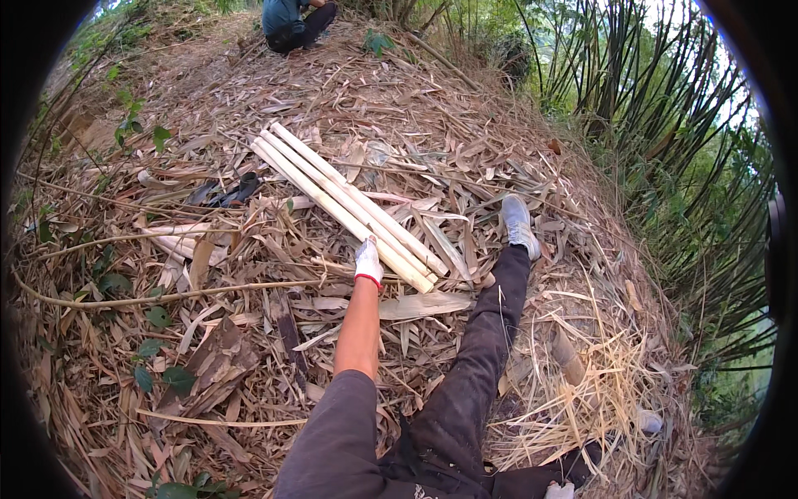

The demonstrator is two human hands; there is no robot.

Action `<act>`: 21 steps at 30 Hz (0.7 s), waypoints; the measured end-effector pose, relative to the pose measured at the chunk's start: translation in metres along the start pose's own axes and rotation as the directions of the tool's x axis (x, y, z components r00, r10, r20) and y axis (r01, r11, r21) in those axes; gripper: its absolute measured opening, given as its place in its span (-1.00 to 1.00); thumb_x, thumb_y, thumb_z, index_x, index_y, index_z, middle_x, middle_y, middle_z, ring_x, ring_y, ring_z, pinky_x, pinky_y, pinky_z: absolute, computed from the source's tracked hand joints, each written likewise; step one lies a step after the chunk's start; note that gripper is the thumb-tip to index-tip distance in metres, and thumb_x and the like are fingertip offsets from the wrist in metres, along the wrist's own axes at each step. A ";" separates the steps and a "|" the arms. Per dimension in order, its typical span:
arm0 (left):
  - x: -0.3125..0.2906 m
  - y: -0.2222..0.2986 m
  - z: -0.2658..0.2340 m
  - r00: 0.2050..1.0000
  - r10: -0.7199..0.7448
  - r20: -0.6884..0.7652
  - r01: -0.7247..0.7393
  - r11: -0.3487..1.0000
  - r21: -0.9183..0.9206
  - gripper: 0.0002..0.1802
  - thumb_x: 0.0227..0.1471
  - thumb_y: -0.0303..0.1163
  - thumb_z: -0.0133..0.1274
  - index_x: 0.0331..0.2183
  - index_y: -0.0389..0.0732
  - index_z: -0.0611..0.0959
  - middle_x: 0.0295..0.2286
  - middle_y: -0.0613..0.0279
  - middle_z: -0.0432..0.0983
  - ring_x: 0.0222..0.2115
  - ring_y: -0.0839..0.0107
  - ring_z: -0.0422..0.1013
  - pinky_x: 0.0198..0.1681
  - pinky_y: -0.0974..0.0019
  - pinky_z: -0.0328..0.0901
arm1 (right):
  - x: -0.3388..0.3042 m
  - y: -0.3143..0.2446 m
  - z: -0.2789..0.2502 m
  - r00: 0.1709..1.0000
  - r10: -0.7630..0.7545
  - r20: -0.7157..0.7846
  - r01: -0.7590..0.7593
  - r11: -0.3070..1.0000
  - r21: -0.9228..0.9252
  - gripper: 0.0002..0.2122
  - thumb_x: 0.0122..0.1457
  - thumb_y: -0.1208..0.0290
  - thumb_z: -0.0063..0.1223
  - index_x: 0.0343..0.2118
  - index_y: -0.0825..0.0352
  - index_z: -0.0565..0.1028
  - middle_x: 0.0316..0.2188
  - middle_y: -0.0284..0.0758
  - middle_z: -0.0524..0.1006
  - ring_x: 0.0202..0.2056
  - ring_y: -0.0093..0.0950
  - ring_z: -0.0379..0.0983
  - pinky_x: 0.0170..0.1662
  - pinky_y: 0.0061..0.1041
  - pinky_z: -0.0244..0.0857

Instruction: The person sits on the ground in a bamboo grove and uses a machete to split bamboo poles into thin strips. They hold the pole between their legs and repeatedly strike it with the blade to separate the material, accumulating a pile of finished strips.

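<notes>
Several pale, peeled poles (332, 185) lie side by side on the leaf litter, slanting from the far left toward the middle. My left hand (368, 259), in a white glove with a red cuff, is at the near part of the closest pole. Its fingers look closed around that pole's left side, partly hidden by the back of the hand. Only a bit of my right hand (559, 491), also in a white glove, shows at the lower edge; its fingers are hidden.
My outstretched leg ends in a grey shoe (519, 224) right of the poles. Straw-coloured shavings (573, 407) surround a short brown stub (568, 355). A long thin stem (166, 295) crosses the left side. Another person (297, 23) sits far off; bamboo (648, 83) stands at right.
</notes>
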State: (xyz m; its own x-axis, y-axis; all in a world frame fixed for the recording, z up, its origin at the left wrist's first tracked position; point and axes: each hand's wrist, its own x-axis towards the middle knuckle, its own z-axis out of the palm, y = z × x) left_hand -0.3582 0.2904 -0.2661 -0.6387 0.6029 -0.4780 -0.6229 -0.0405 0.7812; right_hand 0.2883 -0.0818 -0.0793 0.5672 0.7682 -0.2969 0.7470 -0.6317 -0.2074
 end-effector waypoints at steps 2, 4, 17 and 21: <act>0.026 0.019 -0.038 0.976 0.216 -0.011 -0.201 0.924 0.326 -0.57 0.18 -0.18 0.03 0.01 -0.22 0.54 -0.09 -0.11 0.51 -0.08 0.02 0.43 0.05 0.05 0.31 | 0.008 -0.004 0.006 0.997 -0.073 0.025 0.072 0.997 0.017 -0.60 0.13 0.21 0.12 -0.09 0.45 0.52 -0.19 0.07 0.57 -0.14 0.02 0.50 -0.04 -0.18 0.35; 0.048 0.036 -0.077 0.848 0.507 0.151 -0.463 0.571 0.678 -0.54 0.10 -0.33 0.10 0.03 -0.25 0.51 -0.14 -0.13 0.52 -0.12 -0.01 0.45 0.01 0.05 0.33 | 0.014 -0.014 0.010 0.994 -0.079 0.076 0.077 0.997 0.017 -0.60 0.13 0.21 0.12 -0.08 0.44 0.53 -0.18 0.07 0.57 -0.12 0.01 0.50 -0.03 -0.19 0.35; -0.087 0.013 0.040 0.616 0.755 0.226 -0.466 0.118 0.877 -0.59 0.08 -0.21 0.06 -0.19 -0.38 0.53 -0.23 -0.13 0.52 -0.19 -0.06 0.43 -0.08 0.06 0.32 | 0.002 -0.010 -0.007 0.999 0.026 0.046 -0.027 1.000 0.010 -0.59 0.13 0.20 0.07 -0.08 0.44 0.52 -0.17 0.08 0.57 -0.12 0.03 0.50 -0.02 -0.17 0.35; -0.184 -0.049 0.054 0.574 0.572 0.587 -0.721 0.013 0.692 -0.70 0.02 -0.35 0.05 -0.21 -0.32 0.52 -0.22 -0.07 0.51 -0.17 0.00 0.42 -0.03 0.04 0.30 | 0.005 -0.012 -0.012 0.994 0.074 0.078 -0.074 0.997 -0.002 -0.58 0.13 0.17 0.05 -0.07 0.41 0.52 -0.17 0.09 0.57 -0.11 0.03 0.50 -0.01 -0.17 0.35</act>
State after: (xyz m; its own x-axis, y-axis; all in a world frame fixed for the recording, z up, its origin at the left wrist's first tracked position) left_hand -0.1852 0.2243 -0.1947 -0.4576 0.7900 0.4080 0.7651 0.1161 0.6333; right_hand 0.2862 -0.0690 -0.0669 0.5920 0.7087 -0.3837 0.7036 -0.6867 -0.1827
